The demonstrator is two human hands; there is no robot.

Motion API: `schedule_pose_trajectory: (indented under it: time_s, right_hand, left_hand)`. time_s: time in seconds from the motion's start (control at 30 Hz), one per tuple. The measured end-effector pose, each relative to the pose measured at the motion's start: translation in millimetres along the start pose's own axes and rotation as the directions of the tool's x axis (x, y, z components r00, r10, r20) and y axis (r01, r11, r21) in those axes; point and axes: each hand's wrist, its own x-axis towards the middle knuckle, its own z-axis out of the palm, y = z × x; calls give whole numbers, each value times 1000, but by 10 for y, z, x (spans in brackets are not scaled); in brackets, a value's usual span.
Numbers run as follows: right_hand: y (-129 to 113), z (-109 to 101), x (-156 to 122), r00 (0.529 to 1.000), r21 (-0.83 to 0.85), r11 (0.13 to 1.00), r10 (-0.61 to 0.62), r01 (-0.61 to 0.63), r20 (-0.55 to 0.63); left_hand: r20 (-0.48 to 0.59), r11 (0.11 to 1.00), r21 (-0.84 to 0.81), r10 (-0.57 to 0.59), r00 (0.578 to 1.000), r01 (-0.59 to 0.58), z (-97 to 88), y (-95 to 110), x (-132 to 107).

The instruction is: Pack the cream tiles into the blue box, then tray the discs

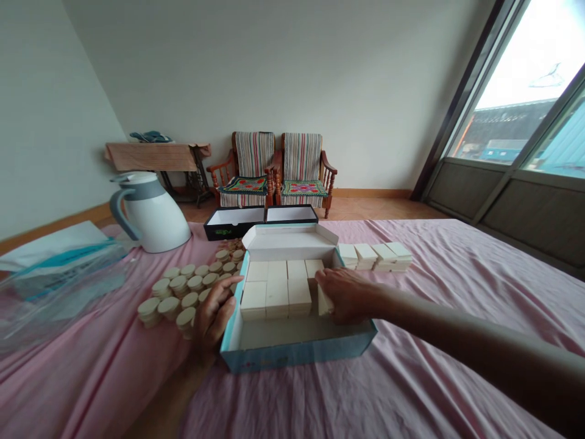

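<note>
An open light-blue cardboard box (292,352) lies on the pink cloth in front of me, partly filled with rows of cream rectangular blocks (276,288). My right hand (343,294) reaches into the box's right side, fingers closed on a cream block (323,302) standing on edge beside the packed rows. My left hand (214,318) rests against the box's left wall, fingers curled over its rim. Several more cream blocks (375,256) lie on the cloth just right of the box.
Several round cream discs (187,288) are heaped left of the box. A white jug (148,211) stands at the back left, clear plastic bags (55,280) at far left, two open black boxes (260,219) behind. Two chairs (274,171) stand by the wall.
</note>
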Motion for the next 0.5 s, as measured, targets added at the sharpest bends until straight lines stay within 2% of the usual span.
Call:
schedule_pose_trajectory:
  time_s: [0.07, 0.2, 0.5]
  right_hand:
    - [-17, 108, 90, 999, -19, 1000, -4, 5, 47]
    - [-6, 237, 174, 998, -21, 1000, 6, -5, 56]
    - [-29, 296, 201, 995, 50, 999, 18, -23, 97]
  left_hand:
    - [9, 1000, 1, 16, 1000, -16, -7, -23, -3]
    - [10, 1000, 14, 27, 1000, -27, -16, -50, -7]
    - [-4, 997, 58, 44, 999, -43, -29, -44, -5]
